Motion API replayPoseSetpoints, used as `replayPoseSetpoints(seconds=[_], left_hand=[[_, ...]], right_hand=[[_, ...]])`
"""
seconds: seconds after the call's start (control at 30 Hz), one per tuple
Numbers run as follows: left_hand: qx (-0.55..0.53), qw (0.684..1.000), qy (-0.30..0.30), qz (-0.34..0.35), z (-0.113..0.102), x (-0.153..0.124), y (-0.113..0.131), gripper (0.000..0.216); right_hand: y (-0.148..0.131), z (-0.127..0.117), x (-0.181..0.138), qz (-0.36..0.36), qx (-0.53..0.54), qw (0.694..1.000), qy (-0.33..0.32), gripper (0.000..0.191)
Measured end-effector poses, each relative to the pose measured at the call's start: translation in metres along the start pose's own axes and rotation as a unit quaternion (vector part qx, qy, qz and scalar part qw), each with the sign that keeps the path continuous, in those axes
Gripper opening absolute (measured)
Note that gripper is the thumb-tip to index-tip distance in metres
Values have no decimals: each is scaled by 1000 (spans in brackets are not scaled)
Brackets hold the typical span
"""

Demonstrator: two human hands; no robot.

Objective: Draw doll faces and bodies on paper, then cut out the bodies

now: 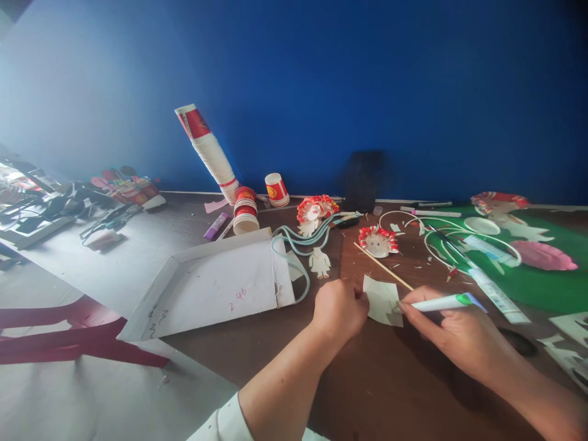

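Note:
A small piece of pale paper (381,301) lies on the brown table between my hands. My left hand (340,311) is closed in a fist against its left edge, steadying it; the fingertips are hidden. In my right hand (452,334) is a white marker pen (438,303) with a green end, its tip low over the paper's right edge. A thin wooden stick (381,265) lies just beyond the paper. Behind it sits a small paper face with a red-and-white frilled rim (377,242). A pale paper cutout figure (320,263) lies to the left.
A white box lid (215,285) lies left of my hands, with a pale blue cable (316,236) beside it. Stacked paper cups (214,159) lean near the blue wall. At right are a green sheet (551,263), a pink paper piece (544,255) and a glue tube (498,294).

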State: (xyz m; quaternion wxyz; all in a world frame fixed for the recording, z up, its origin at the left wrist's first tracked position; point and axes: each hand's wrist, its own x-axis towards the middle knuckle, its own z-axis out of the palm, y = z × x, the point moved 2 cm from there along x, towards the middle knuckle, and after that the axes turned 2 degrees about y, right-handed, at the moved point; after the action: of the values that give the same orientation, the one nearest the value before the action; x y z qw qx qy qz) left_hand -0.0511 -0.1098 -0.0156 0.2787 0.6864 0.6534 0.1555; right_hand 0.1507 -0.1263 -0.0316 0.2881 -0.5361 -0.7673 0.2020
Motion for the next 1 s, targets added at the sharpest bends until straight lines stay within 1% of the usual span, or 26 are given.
replayPoseSetpoints(seconds=[0.17, 0.27, 0.33, 0.4, 0.47, 0.57, 0.67, 0.7, 0.77, 0.87, 1.0], left_hand=[[-5, 1000, 3, 5, 1, 0, 0, 23], [-25, 1000, 8, 6, 0, -1, -1, 21], [-61, 998, 5, -9, 0, -1, -3, 20], [-124, 992, 1, -32, 1, -1, -5, 22], [-206, 977, 14, -48, 0, 1, -8, 22], [-319, 943, 40, -89, 0, 5, -10, 15], [-390, 911, 72, -112, -2, 9, -10, 8], [-404, 904, 83, -113, -2, 10, -10, 6], [-419, 897, 92, -107, -2, 12, -10, 5], [-425, 895, 99, -92, 0, 14, -11, 5], [-412, 903, 96, -70, 2, 14, -10, 8]], right_hand=[[1, 1, 0, 6, 2, 1000, 2, 29], [-2, -2, 0, -2, 4, 1000, 14, 29], [-5, -8, 0, 1, 12, 999, 48, 28], [-6, -16, 1, 20, 26, 993, 110, 27], [-4, -24, 2, 44, 47, 983, 172, 28], [4, -31, 5, 57, 55, 972, 219, 30], [21, -33, 6, 47, -10, 964, 260, 30], [27, -33, 6, 28, -42, 957, 285, 31], [38, -28, 6, -17, -87, 959, 269, 34], [51, -20, 9, -15, -170, 959, 226, 42], [50, -14, 18, -50, -215, 959, 177, 63]])
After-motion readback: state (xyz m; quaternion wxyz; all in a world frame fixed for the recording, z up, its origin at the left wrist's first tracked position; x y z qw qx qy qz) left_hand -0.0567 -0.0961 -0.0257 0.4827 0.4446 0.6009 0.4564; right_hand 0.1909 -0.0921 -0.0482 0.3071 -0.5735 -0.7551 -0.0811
